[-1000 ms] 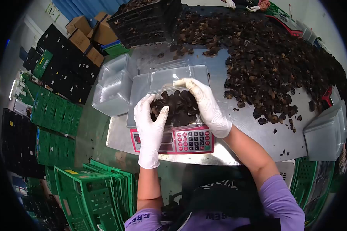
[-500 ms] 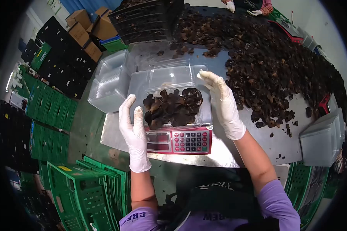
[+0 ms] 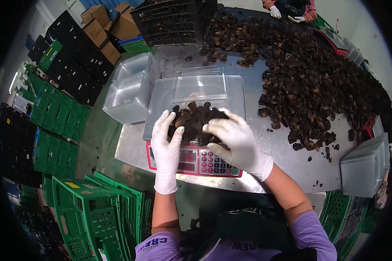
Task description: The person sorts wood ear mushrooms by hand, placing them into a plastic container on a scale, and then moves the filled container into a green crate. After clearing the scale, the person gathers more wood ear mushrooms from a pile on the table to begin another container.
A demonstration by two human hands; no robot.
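Observation:
A clear plastic container [image 3: 194, 114] heaped with dark dried mushrooms [image 3: 196, 122] sits on the pan of a red-faced scale [image 3: 213, 163], its hinged lid [image 3: 200, 87] lying open behind it. My left hand [image 3: 165, 143], in a white glove, cups the container's left side, thumb on the mushrooms and fingers along the outside. My right hand [image 3: 237, 143], also gloved, lies spread flat over the near right part of the heap, pressing on it.
A big pile of loose mushrooms [image 3: 318, 82] covers the steel table [image 3: 287, 165] to the right and back. Stacks of clear containers [image 3: 128, 93] stand at left, a grey bin [image 3: 363, 167] at right. Green crates [image 3: 100, 209] stand below. Another person's gloved hands [image 3: 285, 15] work at the far end.
My hands were apart beside the container half a second ago. Both have come back in onto it, the right hand dropping from the far right corner onto the heap.

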